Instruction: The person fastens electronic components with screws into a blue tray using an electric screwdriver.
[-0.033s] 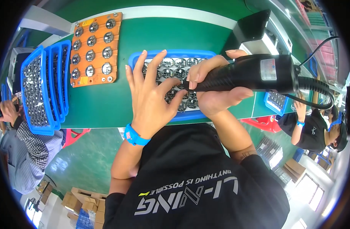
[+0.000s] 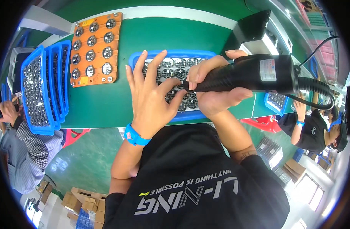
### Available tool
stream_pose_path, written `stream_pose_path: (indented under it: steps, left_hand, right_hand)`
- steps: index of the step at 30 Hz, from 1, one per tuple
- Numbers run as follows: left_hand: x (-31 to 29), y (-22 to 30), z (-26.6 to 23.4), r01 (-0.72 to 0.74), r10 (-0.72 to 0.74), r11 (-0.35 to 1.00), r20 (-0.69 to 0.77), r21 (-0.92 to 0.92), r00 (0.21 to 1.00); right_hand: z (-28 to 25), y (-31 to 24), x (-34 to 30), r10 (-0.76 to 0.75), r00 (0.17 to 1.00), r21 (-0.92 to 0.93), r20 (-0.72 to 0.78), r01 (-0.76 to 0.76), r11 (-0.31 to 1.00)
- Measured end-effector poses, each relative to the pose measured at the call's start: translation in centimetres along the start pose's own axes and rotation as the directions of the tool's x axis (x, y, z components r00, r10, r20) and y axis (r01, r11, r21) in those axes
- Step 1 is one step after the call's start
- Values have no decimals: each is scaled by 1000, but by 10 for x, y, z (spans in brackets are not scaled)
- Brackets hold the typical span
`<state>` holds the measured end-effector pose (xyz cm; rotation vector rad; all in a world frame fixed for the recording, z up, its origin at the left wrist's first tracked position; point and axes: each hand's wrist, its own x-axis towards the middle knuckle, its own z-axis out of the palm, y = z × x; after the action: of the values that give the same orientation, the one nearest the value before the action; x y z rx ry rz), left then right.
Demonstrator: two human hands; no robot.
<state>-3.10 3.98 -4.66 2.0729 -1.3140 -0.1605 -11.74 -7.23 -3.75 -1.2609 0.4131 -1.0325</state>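
My right hand (image 2: 217, 86) is wrapped round a thick black corded hand tool (image 2: 255, 74), shaped like an electric screwdriver, lying nearly level with its narrow end to the left. Below it, a blue tray (image 2: 175, 52) holds rows of small round circuit boards (image 2: 179, 73) in a white insert. My left hand (image 2: 154, 89) lies over the tray's left part. Its thumb and index finger close round the edges of a dark round board at the tool's narrow end, while the other fingers stretch toward the far rim. The tool's very tip is hidden by my fingers.
An orange fixture board (image 2: 100, 49) with round boards stands left of the tray. Farther left are several blue trays (image 2: 49, 128) of boards. A black-and-white device (image 2: 255, 36) stands at the back right. The tool's cord (image 2: 329, 95) loops at right. Co-workers sit on both sides.
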Motion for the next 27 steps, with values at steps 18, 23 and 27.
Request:
stream_pose_path:
  steps: [18,23,27]
  left_hand:
    - [0,-1,0,-3,3,1000,-9,3,1000]
    - [0,0,3,-12,13,1000,-47,20,999]
    - [-1,0,4,-22,23,1000,-46,23,999]
  right_hand:
    - [-2,6,-4,7,991,-23,132,-4,1000]
    - [6,5,2,59,977,67,203,-74,995]
    - [6,11,6,-27,980,92,196,9,996]
